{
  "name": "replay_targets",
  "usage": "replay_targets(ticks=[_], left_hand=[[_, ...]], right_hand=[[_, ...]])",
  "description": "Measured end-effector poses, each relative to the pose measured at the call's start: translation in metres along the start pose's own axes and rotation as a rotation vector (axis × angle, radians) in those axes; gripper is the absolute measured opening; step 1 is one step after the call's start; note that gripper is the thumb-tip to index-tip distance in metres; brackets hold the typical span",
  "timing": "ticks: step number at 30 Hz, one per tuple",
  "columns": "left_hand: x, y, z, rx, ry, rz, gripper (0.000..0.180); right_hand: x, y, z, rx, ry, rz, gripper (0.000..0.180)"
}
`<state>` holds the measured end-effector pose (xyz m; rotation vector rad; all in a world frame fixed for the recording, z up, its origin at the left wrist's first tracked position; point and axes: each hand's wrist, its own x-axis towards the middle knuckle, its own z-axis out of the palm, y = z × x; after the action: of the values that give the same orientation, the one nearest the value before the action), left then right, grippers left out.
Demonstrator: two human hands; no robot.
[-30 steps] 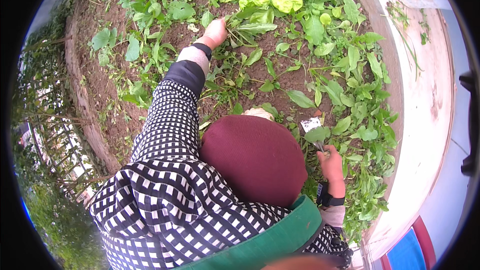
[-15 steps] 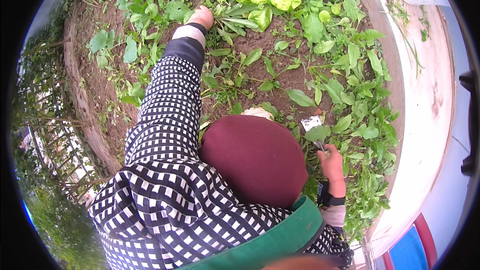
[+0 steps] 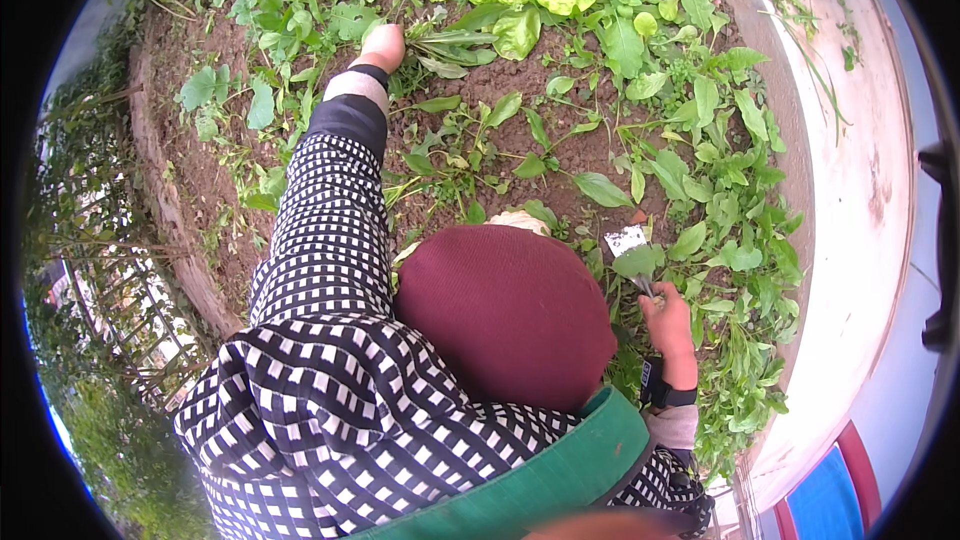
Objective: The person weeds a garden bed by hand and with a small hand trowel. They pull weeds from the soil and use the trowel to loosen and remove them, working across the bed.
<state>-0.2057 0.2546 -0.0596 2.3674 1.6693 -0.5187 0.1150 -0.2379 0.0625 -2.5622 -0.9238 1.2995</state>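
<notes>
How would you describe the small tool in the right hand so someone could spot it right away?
Start at the round dark red cap low in the middle, then look just right of it to the right hand with a dark wristband. The tool sticks up from that hand: a small pale flat blade, the only grey-white shape among green leaves.

Light: you get soft, even daylight, no hard shadows.
Glare: pale wall (image 3: 860,190) looks washed out.
Edges: fisheye bends them; corners black.
</notes>
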Motion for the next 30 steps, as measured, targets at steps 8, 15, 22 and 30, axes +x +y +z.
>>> replay_targets(ticks=[8, 15, 22, 30], left_hand=[[-0.046, 0.026, 0.024, -0.028, -0.040, 0.345, 0.034], [0.006, 0.009, 0.013, -0.012, 0.152, -0.037, 0.037], [0.028, 0.010, -0.010, 0.176, -0.126, -0.100, 0.029], [0.032, 0.005, -0.014, 0.032, -0.076, -0.197, 0.025]], right_hand=[[-0.002, -0.006, -0.002, -0.041, 0.006, -0.003, 0.031], [-0.001, -0.005, -0.001, -0.020, -0.001, 0.028, 0.030], [0.000, -0.007, -0.003, 0.032, -0.039, 0.094, 0.030], [-0.002, -0.013, -0.006, -0.016, -0.022, 0.074, 0.029]])
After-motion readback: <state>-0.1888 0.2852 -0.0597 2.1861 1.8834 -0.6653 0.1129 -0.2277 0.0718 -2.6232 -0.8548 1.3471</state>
